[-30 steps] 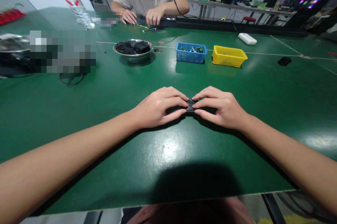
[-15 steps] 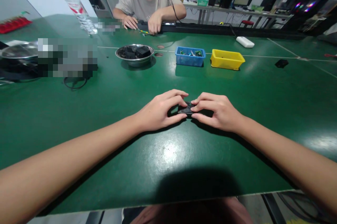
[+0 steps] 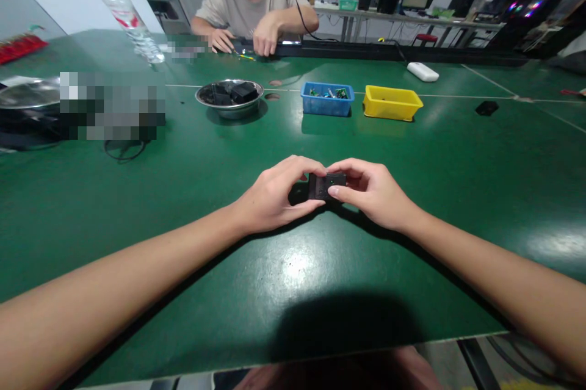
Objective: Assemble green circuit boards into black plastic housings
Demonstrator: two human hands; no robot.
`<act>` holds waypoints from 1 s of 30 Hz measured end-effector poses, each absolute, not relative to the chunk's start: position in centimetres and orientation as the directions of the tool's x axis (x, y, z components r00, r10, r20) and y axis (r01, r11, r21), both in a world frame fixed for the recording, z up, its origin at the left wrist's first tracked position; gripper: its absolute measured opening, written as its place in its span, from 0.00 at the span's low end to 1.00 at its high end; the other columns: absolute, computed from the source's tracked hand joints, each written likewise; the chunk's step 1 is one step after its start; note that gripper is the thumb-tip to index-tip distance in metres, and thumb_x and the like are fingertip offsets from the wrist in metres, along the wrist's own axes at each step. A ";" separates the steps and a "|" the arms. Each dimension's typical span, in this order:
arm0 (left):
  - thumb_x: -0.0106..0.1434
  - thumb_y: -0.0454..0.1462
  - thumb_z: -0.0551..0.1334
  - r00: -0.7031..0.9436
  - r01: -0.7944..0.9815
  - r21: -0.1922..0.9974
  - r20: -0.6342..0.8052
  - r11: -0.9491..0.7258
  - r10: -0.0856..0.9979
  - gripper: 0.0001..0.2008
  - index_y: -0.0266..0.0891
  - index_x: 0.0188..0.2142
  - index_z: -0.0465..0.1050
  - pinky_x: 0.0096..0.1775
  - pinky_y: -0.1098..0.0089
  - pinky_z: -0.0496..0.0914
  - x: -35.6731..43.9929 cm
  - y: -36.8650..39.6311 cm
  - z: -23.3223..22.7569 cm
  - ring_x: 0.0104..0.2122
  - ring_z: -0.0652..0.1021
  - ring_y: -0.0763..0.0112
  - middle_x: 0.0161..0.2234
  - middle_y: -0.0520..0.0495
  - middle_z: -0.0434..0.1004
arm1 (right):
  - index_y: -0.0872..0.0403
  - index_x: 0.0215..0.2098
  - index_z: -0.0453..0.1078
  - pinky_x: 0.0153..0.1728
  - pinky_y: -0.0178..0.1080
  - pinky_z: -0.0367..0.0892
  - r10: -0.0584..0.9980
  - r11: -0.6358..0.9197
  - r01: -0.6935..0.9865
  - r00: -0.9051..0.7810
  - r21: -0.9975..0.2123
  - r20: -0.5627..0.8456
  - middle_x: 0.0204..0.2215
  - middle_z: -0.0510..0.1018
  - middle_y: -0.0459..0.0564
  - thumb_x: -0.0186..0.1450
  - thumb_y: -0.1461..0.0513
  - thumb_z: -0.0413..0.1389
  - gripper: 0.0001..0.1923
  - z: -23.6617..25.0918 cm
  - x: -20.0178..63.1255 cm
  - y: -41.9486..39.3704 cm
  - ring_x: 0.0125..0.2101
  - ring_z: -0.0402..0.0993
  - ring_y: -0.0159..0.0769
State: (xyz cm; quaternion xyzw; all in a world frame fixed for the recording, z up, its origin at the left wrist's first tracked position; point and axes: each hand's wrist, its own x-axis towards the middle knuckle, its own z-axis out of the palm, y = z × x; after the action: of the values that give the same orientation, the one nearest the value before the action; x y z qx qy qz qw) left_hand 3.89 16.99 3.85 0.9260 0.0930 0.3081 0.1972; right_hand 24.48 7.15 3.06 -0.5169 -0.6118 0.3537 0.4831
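A small black plastic case (image 3: 330, 182) is held low over the green table (image 3: 220, 292), right in front of me. Its face is turned up toward me and shows tiny marks or holes. My left hand (image 3: 277, 191) grips its left end, thumb along the near edge and fingers at the far edge. On the other end, my right hand (image 3: 378, 191) is closed, its thumb pressing on the face and its fingers behind the far side. The fingers cover both ends, so I cannot tell whether it is one piece or two.
Beyond my hands stand a metal bowl (image 3: 229, 110) of black parts, a blue bin (image 3: 327, 106) with circuit boards and a yellow bin (image 3: 392, 110). A black piece (image 3: 486, 108) and a white box (image 3: 422, 72) lie right. A person (image 3: 256, 18) works across the table.
The case has tilted up, showing more of its face. My right fingers have moved from its top to its far side, with the thumb now on the face.
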 end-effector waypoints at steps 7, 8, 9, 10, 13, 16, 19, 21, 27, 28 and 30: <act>0.65 0.43 0.66 0.723 0.037 0.564 0.554 -0.825 0.412 0.17 0.37 0.50 0.73 0.47 0.65 0.76 4.1 16.4 4.3 0.43 0.81 0.64 0.45 0.42 0.80 | 0.52 0.52 0.75 0.47 0.45 0.77 0.912 0.366 0.374 0.040 -0.852 0.409 0.46 0.83 0.53 0.62 0.58 0.67 0.21 3.3 24.0 6.2 0.44 0.81 0.42; 0.66 0.43 0.66 0.730 0.040 0.551 0.553 -0.833 0.401 0.15 0.37 0.48 0.74 0.46 0.65 0.76 4.1 16.4 4.4 0.41 0.81 0.65 0.43 0.44 0.81 | 0.51 0.53 0.75 0.48 0.46 0.77 0.906 0.379 0.404 0.020 -0.833 0.423 0.47 0.82 0.53 0.62 0.58 0.67 0.21 3.3 24.0 6.0 0.45 0.81 0.42; 0.66 0.42 0.66 0.735 0.041 0.535 0.555 -0.844 0.388 0.14 0.37 0.47 0.75 0.46 0.66 0.75 4.0 16.4 4.5 0.39 0.81 0.66 0.41 0.44 0.81 | 0.51 0.55 0.74 0.49 0.46 0.77 0.902 0.390 0.424 0.004 -0.817 0.433 0.48 0.82 0.53 0.63 0.58 0.66 0.22 3.4 24.1 5.9 0.46 0.80 0.42; 0.66 0.42 0.66 0.738 0.040 0.520 0.561 -0.853 0.376 0.13 0.37 0.47 0.75 0.45 0.66 0.75 4.0 16.4 4.6 0.38 0.80 0.66 0.40 0.45 0.81 | 0.50 0.57 0.73 0.50 0.46 0.77 0.898 0.400 0.437 -0.011 -0.806 0.440 0.49 0.81 0.53 0.63 0.58 0.66 0.23 3.5 24.1 5.8 0.47 0.80 0.43; 0.66 0.43 0.66 0.737 0.032 0.487 0.579 -0.873 0.349 0.13 0.38 0.46 0.75 0.44 0.66 0.75 3.9 16.3 4.8 0.38 0.80 0.66 0.39 0.45 0.81 | 0.51 0.56 0.74 0.48 0.45 0.77 0.888 0.431 0.462 -0.063 -0.775 0.456 0.49 0.81 0.54 0.65 0.57 0.65 0.22 3.9 24.2 5.5 0.47 0.80 0.43; 0.65 0.45 0.65 0.750 0.036 0.470 0.571 -0.882 0.335 0.14 0.40 0.45 0.75 0.44 0.64 0.75 3.7 16.1 4.9 0.40 0.80 0.65 0.39 0.45 0.81 | 0.51 0.52 0.77 0.46 0.44 0.78 0.868 0.468 0.526 -0.123 -0.710 0.481 0.47 0.82 0.54 0.65 0.56 0.64 0.17 4.6 24.4 5.3 0.45 0.80 0.43; 0.65 0.47 0.64 0.765 0.037 0.478 0.552 -0.878 0.333 0.15 0.41 0.45 0.75 0.46 0.61 0.75 3.5 15.9 5.0 0.42 0.81 0.62 0.40 0.43 0.82 | 0.50 0.50 0.79 0.45 0.44 0.78 0.851 0.482 0.600 -0.147 -0.638 0.505 0.45 0.83 0.53 0.64 0.55 0.65 0.16 5.2 24.4 5.0 0.44 0.80 0.43; 0.65 0.48 0.64 0.767 0.030 0.486 0.549 -0.874 0.331 0.15 0.42 0.45 0.76 0.46 0.61 0.76 3.3 15.8 5.0 0.42 0.81 0.60 0.41 0.42 0.82 | 0.49 0.49 0.79 0.46 0.45 0.77 0.845 0.484 0.638 -0.164 -0.598 0.509 0.44 0.84 0.53 0.64 0.55 0.65 0.16 5.5 24.5 4.8 0.44 0.81 0.44; 0.64 0.46 0.66 0.742 -0.036 0.467 0.605 -0.884 0.289 0.13 0.42 0.44 0.77 0.43 0.63 0.77 3.3 15.6 5.1 0.39 0.82 0.62 0.39 0.43 0.83 | 0.50 0.51 0.78 0.46 0.43 0.77 0.794 0.553 0.683 -0.257 -0.478 0.552 0.43 0.84 0.52 0.67 0.56 0.62 0.15 5.8 24.5 4.6 0.42 0.81 0.42; 0.64 0.45 0.66 0.734 -0.052 0.458 0.620 -0.887 0.277 0.12 0.42 0.43 0.77 0.42 0.64 0.77 3.3 15.6 5.1 0.39 0.82 0.63 0.38 0.44 0.83 | 0.51 0.51 0.78 0.45 0.42 0.77 0.777 0.572 0.682 -0.273 -0.455 0.567 0.43 0.84 0.52 0.67 0.56 0.62 0.16 5.8 24.6 4.6 0.42 0.81 0.41; 0.63 0.43 0.67 0.714 -0.093 0.442 0.654 -0.892 0.250 0.11 0.41 0.43 0.77 0.41 0.67 0.77 3.4 15.6 5.1 0.38 0.82 0.65 0.38 0.44 0.83 | 0.53 0.52 0.77 0.45 0.40 0.77 0.738 0.614 0.671 -0.302 -0.416 0.603 0.43 0.84 0.53 0.67 0.57 0.62 0.16 5.7 24.6 4.7 0.42 0.82 0.39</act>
State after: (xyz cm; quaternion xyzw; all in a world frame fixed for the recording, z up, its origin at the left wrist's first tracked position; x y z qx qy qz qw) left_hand 3.40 15.56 5.08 0.8971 0.0437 0.3758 0.2283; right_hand 24.65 4.65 5.72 -0.4371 -0.8058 0.0424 0.3974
